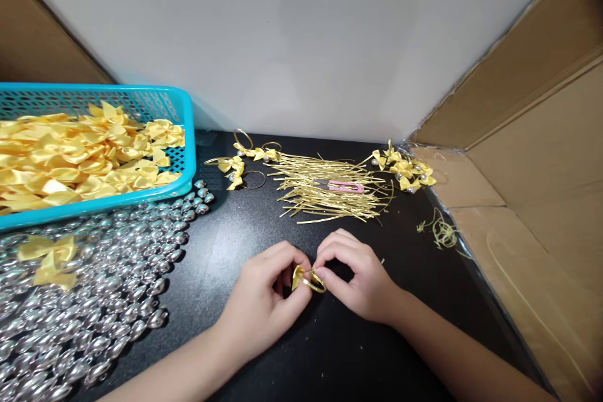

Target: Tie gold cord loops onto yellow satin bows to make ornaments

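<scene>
My left hand [264, 298] and my right hand [358, 276] meet over the black tabletop [330, 352] near its front. Between their pinched fingertips is a small yellow ribbon bow with a gold wire loop [308, 279]. Both hands have fingers curled closed on it. Behind them lies a heap of gold wire ties [325, 191] with a pink clip [346, 186] on top.
A turquoise basket [186, 138] of yellow bows stands at the left back. Silver beads [94, 301] cover the left of the table, with a loose bow [49, 257] on them. Finished bows lie at back centre [245, 163] and back right [407, 169]. Cardboard walls [532, 201] stand right.
</scene>
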A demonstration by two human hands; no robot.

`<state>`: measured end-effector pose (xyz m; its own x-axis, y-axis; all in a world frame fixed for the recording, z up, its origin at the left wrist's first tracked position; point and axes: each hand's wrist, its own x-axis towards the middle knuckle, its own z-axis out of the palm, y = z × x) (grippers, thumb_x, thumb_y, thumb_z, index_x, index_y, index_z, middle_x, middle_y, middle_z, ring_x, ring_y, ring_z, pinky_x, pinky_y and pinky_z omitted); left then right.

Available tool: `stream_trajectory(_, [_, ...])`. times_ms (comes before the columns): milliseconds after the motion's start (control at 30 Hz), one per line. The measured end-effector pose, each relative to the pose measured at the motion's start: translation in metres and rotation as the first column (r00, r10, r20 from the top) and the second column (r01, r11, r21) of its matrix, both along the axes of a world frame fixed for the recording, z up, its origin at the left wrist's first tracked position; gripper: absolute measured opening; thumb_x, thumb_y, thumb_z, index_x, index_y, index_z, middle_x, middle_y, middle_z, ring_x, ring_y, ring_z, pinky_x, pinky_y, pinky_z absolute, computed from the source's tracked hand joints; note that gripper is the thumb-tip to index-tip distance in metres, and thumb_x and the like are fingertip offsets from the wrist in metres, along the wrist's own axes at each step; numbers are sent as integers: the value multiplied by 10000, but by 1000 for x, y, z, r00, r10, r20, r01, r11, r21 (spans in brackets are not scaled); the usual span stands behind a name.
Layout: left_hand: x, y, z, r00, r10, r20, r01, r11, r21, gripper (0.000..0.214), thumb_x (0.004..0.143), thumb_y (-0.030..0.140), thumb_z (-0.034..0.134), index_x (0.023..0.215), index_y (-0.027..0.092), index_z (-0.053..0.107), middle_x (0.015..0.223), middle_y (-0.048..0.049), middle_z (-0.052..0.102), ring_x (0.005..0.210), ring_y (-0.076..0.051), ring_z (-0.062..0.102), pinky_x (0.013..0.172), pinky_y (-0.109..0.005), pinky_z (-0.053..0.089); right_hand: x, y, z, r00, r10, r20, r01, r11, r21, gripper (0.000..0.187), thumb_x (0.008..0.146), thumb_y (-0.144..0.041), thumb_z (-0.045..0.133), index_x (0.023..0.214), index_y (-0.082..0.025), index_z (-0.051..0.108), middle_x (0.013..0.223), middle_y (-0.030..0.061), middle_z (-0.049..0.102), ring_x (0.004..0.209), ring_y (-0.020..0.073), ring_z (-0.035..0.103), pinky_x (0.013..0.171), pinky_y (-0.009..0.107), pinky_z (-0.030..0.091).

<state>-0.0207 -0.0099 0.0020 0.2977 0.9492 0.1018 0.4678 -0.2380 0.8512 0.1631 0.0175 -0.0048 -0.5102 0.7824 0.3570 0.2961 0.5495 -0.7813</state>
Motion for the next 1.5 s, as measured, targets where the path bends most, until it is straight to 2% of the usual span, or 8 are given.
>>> stream_trajectory(300, [1,1,0,1000,-20,-8,20,999,-26,121,787,104,547,718,181,611,650,26,543,525,-103,482,481,-201,351,0,-1,-1,1000,-25,1,25,1000,-9,98,857,-115,589,796,-191,597,762,25,613,739,158,562,697,304,462])
stream_trajectory(600, [0,5,4,994,-38,100,46,996,-80,150,854,164,559,729,175,642,706,-3,588,592,-120,508,513,-215,376,0,0,-2,999,-43,7,43,999,-27,98,850,-116,588,791,-194,591,756,24,611,730,162,553,680,299,455])
stream_trajectory(800, [-2,7,4,984,-13,177,33,993,-113,130,858,195,586,764,181,675,765,-26,609,677,-151,552,559,-239,419,0,0,-4,1000,-8,25,9,1000,-17,93,854,-133,579,784,-195,582,751,31,619,720,166,551,682,312,452])
stream_trajectory(900, [-2,6,2,979,0,205,29,990,-137,123,851,199,607,768,192,698,774,-25,612,655,-144,544,542,-234,411,1,0,-4,1000,3,25,-3,1000,-2,90,860,-142,580,790,-197,596,745,30,628,713,164,559,679,314,453])
stream_trajectory(1100, [-2,6,1,974,5,225,30,988,-150,133,847,216,629,754,206,723,757,-9,587,593,-116,502,502,-212,377,1,1,-3,1000,2,9,-2,1000,-4,106,868,-158,588,776,-198,621,726,30,643,696,160,571,667,312,456])
stream_trajectory(1500, [-2,6,1,969,46,244,-6,987,-161,111,840,200,624,760,199,700,768,-18,596,683,-152,545,581,-246,434,1,1,-5,1000,-6,-21,7,1000,19,95,854,-156,611,773,-198,641,726,35,663,680,161,570,652,313,464])
